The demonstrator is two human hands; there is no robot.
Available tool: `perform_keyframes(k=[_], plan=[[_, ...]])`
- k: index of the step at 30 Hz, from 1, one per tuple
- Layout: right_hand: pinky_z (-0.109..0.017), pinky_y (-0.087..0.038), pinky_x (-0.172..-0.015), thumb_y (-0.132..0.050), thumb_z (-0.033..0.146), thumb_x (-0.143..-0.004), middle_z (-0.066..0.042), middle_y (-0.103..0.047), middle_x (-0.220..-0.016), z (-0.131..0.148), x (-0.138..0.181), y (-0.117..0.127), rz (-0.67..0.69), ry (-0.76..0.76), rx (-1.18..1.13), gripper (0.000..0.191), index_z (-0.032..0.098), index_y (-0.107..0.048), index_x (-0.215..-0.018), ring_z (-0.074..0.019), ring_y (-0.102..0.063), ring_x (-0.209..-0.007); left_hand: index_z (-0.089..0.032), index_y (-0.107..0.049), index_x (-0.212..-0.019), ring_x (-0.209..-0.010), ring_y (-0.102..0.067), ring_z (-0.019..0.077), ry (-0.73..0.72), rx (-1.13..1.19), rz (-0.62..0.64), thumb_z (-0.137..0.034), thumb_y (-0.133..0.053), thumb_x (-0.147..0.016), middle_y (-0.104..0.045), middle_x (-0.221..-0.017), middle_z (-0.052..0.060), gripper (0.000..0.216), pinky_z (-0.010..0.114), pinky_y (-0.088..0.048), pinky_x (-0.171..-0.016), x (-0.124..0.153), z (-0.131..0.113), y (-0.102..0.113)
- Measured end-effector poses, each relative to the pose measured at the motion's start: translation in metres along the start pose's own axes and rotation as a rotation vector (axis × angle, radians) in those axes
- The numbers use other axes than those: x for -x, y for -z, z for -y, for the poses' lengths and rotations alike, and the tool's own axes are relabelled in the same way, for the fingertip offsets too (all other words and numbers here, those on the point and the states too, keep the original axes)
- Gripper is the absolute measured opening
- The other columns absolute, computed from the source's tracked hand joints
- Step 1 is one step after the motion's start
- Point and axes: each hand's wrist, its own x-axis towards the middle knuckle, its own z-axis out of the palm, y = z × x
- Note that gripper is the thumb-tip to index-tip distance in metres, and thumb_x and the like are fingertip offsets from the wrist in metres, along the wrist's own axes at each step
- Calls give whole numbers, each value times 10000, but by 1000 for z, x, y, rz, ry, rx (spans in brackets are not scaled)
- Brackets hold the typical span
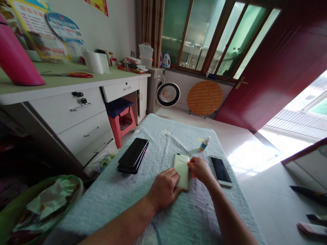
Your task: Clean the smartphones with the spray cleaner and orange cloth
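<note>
Two forearms [122,224] span one quilted cover [158,153]. The left hand [163,187] grips one pale phone [182,173] lying there; the right hand [200,168] pinches one orange tool [189,164] (mostly hidden) at its edge. Then one white-framed phone [221,171], two stacked phones [134,153], one bottle [203,145].

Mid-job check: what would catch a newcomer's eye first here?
Probably the red door slanting across the upper right, then the pink bottle at the left end of the desk. On the blue cover, the left hand holds a pale phone while the right hand pinches something orange at its right edge.
</note>
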Motion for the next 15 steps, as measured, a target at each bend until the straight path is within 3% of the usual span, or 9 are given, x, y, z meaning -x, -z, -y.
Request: perform_keyframes(k=[5,9,11,15], plan=[[-228,-318,-583,-543,184,-744,-32,-658,-661,-3,17,10,143,96,-11,138,163,-664,-680,-134,-552,-636,-189,-566,-917,-992,-555,239,-5,8,-4,-291,-669,-822,-602,-1004,48,174,361,-460,-915,0,0,0],[-220,-334,-537,-540,206,-729,-2,-630,-599,-11,22,13,274,111,-184,145,173,-678,-699,-122,-546,-551,-194,-561,-924,-994,-559,242,-12,18,-12,-293,-660,-826,-605,-998,47,171,370,-459,-927,1,0,-1],[-222,-352,-551,-533,233,-752,-6,-642,-629,-14,21,10,214,110,-251,164,174,-683,-722,-127,-560,-572,-196,-561,-917,-996,-561,239,-13,21,-13,-269,-664,-819,-605,-1001,45,160,369,-457,-938,1,0,-1],[-248,-380,-654,-528,263,-789,-31,-665,-721,-15,10,-4,-43,97,-210,184,175,-683,-745,-157,-584,-695,-195,-565,-908,-1009,-561,241,-11,25,-7,-250,-688,-800,-604,-1004,46,173,370,-457,-948,1,0,-1]])
